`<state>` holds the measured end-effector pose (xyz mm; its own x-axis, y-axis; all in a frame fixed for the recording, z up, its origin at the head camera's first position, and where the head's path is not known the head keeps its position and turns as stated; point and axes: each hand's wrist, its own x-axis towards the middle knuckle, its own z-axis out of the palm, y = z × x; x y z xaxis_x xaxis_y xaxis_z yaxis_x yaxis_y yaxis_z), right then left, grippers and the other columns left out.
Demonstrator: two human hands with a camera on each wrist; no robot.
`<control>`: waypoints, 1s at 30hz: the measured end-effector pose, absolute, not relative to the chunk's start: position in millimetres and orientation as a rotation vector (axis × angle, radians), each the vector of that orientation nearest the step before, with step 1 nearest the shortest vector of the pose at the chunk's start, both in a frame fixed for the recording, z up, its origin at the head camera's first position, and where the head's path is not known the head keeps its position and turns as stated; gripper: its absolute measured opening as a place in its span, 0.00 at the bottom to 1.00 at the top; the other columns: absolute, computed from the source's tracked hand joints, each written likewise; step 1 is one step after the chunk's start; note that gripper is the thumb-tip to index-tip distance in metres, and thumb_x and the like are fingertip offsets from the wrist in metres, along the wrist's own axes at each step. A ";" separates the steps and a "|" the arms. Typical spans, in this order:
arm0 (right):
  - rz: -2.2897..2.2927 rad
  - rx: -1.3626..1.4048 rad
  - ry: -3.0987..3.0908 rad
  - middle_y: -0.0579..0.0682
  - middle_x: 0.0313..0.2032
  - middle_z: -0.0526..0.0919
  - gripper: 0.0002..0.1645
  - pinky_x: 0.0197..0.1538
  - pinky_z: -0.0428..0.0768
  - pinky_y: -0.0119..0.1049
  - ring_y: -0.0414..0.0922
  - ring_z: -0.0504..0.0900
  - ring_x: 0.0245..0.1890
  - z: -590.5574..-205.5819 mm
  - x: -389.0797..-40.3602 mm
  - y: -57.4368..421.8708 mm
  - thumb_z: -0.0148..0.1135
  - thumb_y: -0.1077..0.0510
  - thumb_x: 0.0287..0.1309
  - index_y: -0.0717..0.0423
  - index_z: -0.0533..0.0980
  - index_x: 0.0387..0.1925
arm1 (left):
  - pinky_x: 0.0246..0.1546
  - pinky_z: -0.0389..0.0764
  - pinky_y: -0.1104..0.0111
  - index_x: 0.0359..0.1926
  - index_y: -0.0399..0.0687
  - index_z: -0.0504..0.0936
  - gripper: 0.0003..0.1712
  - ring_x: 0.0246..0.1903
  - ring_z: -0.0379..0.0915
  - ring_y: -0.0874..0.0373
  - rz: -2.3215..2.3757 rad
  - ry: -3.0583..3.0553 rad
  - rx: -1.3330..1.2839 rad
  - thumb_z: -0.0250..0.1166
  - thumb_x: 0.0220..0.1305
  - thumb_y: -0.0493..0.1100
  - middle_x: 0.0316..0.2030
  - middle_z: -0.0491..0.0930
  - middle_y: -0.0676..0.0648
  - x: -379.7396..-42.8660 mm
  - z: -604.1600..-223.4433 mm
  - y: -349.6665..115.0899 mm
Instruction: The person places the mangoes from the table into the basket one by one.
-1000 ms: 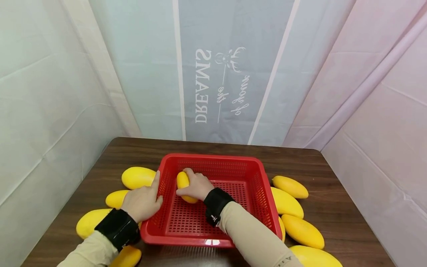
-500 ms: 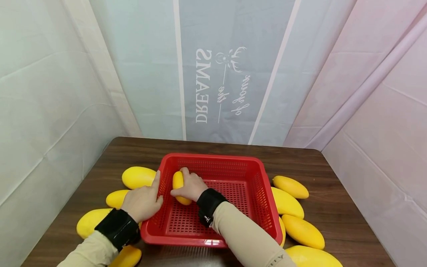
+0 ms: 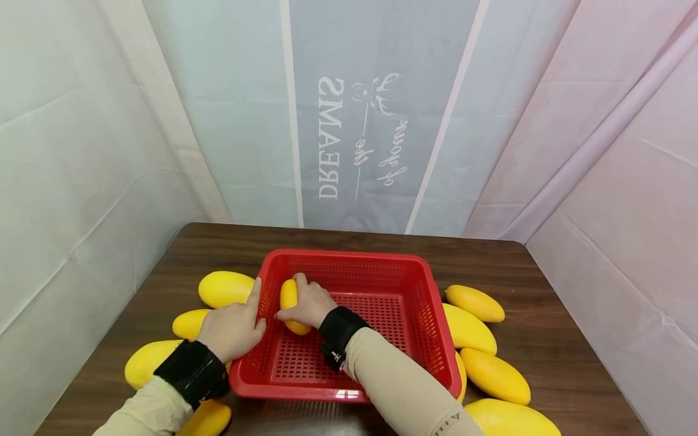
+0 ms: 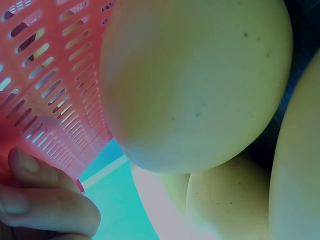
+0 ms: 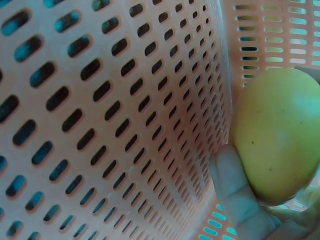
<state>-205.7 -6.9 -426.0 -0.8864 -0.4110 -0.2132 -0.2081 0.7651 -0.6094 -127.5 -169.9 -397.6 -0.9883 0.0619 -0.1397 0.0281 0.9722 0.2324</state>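
Note:
A red plastic basket point(image 3: 354, 255) with slotted walls stands on the table. Inside it, near its left wall, my right hand point(image 3: 309, 304) grips a yellow mango point(image 3: 289, 295). The right wrist view shows this mango point(image 5: 277, 135) between thumb and fingers, close to the slotted wall. My left hand point(image 3: 231, 330) holds the basket's left rim, index finger laid along it and thumb on the inner side. In the left wrist view, curled fingers point(image 4: 45, 205) lie at the basket's edge, beside a large mango point(image 4: 200, 85) outside the basket.
Several mangoes lie left of the basket, including one at the back point(image 3: 225, 289) and one at the front point(image 3: 209, 418). Several more line its right side, such as this mango point(image 3: 495, 375). Behind the dark wooden table point(image 3: 229, 242) hangs a printed curtain point(image 3: 376, 181).
My right hand has moved a little left with the mango, closer to the basket's left wall. The left hand and the basket have stayed in place.

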 end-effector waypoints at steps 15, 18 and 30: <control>-0.787 -0.494 2.635 0.51 0.34 0.75 0.45 0.34 0.77 0.34 0.44 0.75 0.30 -431.8 -204.4 -7.6 0.74 0.35 0.45 0.54 0.66 0.56 | 0.15 0.70 0.69 0.78 0.39 0.45 0.49 0.09 0.65 0.58 0.359 2.958 0.044 0.60 0.64 0.48 0.13 0.68 0.51 -128.4 -397.5 -168.9; -0.788 -0.487 2.634 0.51 0.34 0.75 0.45 0.34 0.77 0.34 0.44 0.75 0.30 -433.2 -205.2 -7.0 0.74 0.35 0.45 0.54 0.66 0.56 | 0.15 0.70 0.69 0.78 0.39 0.45 0.50 0.09 0.66 0.58 0.362 2.956 0.041 0.60 0.64 0.48 0.13 0.68 0.51 -128.3 -397.9 -168.3; -0.795 -0.451 2.643 0.51 0.35 0.75 0.45 0.35 0.76 0.35 0.45 0.75 0.31 -433.2 -205.0 -8.5 0.71 0.33 0.47 0.54 0.65 0.56 | 0.15 0.69 0.69 0.78 0.39 0.45 0.49 0.09 0.65 0.58 0.357 2.967 0.049 0.60 0.64 0.48 0.13 0.68 0.51 -128.0 -398.5 -169.2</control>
<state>-205.0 -8.5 -433.2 -0.8904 -0.3922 -0.2308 -0.1998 0.7925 -0.5762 -128.0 -169.2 -398.5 -0.9878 0.0505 -0.1471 0.0142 0.9711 0.2384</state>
